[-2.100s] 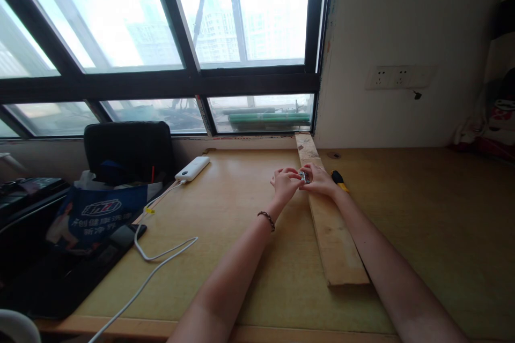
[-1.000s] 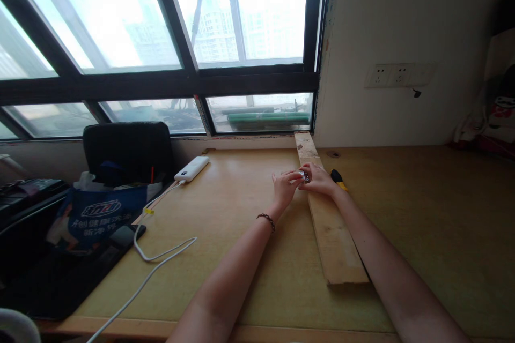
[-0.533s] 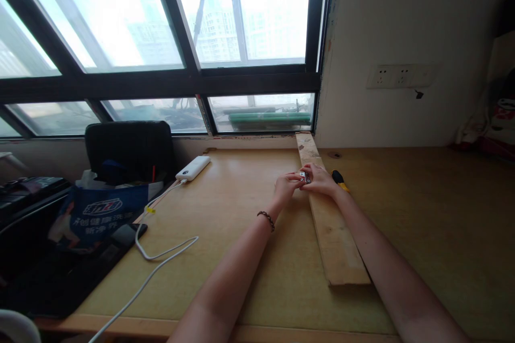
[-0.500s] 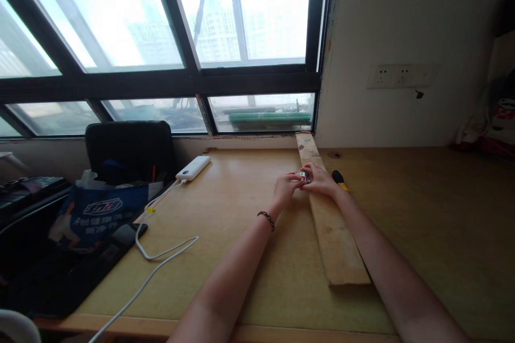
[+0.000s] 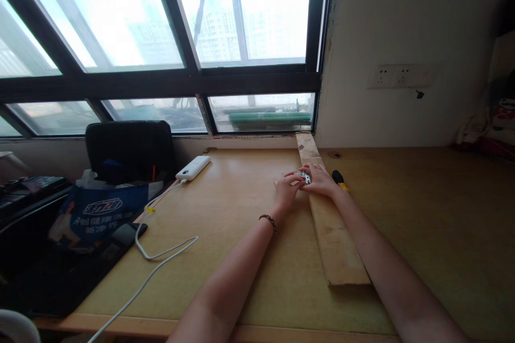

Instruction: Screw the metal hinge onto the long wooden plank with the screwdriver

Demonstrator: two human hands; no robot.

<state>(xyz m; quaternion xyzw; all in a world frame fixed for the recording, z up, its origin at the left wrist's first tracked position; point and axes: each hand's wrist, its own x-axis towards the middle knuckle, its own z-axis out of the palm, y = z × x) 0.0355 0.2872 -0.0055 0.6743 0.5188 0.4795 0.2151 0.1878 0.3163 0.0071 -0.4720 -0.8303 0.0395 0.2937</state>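
Head cam: both hands meet over a small metal hinge (image 5: 306, 177) sitting on the wooden plank (image 5: 333, 236), far-middle of the desk (image 5: 241, 225). Left hand (image 5: 286, 188) pinches it from the left, right hand (image 5: 321, 179) from the right, prob to keep it square on the board. So the hinge is right betw the fingertips. Yellow-black screwdriver (image 5: 338, 179) lies just right of the right hand, w/ a power bank (image 5: 192, 168) far left

A plank (image 5: 330, 230) lies on the desk (image 5: 422, 214), power bank (image 5: 192, 168) far left.
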